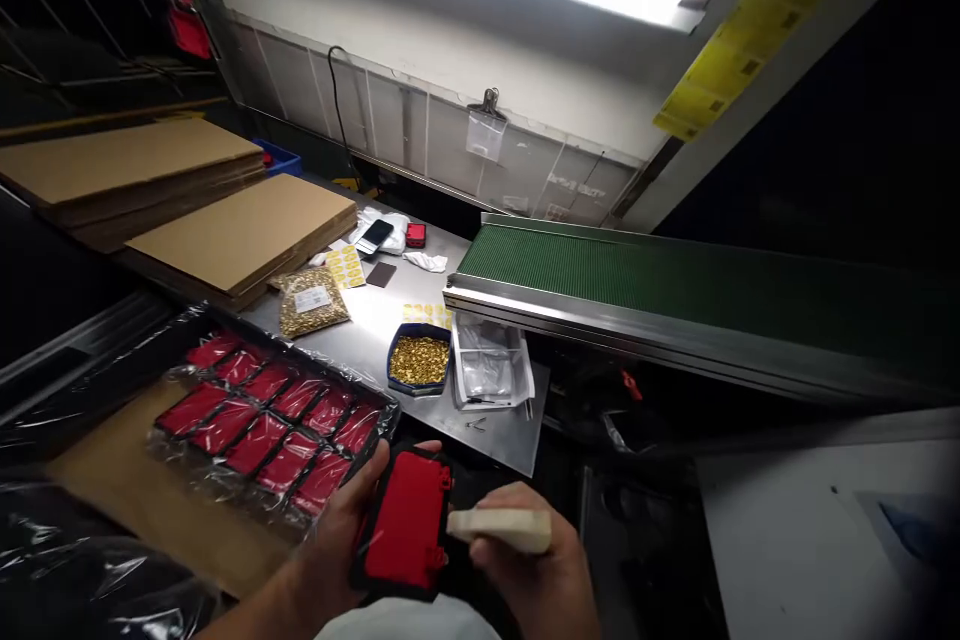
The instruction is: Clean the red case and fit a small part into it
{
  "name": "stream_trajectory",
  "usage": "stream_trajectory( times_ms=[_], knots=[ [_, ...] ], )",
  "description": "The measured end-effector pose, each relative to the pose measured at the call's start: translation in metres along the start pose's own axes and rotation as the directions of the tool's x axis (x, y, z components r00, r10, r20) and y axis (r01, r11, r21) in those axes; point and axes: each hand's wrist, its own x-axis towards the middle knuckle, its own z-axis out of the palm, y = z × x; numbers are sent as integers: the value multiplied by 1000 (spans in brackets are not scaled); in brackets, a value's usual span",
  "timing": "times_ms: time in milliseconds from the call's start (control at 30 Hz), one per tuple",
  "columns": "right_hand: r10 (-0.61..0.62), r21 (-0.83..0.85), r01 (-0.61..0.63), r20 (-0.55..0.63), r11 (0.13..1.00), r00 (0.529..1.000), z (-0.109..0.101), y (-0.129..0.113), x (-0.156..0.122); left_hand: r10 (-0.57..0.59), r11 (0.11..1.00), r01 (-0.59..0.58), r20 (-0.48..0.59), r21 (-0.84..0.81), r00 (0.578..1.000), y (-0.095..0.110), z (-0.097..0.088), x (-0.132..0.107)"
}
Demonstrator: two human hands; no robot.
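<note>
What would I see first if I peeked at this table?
Probably the bright red panel in a black frame, held in the left hand at the bottom, with the right hand pressing a pale block against its edge. Left of it sits a tray of matching red pieces under shiny plastic, and a blue dish of gold bits gleams further back.

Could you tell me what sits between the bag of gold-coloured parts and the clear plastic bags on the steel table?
In the head view, a blue tray of gold-coloured parts stands between the bag of gold-coloured parts and the clear plastic bags.
</note>
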Motion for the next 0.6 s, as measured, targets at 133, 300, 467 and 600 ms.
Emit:
stream_trajectory(
  times_ms=[133, 300, 467, 600],
  knots=[
    [-207, -122, 227, 153, 966, 966, 16, -34, 11, -59, 998, 59, 10, -16, 998, 2, 2, -3],
    [-271, -239, 339, 276, 910, 922, 8, -29, 20, -99, 992, 97, -11, -79, 995, -2, 10, -7],
    [-319, -230, 394, 304, 890, 898, -2, -29, 29, -8, 996, 9, 13, -93, 1000, -7, 26, -3],
    [-394, -186, 478, 358, 858, 847, -10, -29, 37, 25, 995, -25, -5, -98, 1000, -8, 33, 0]
  ],
)
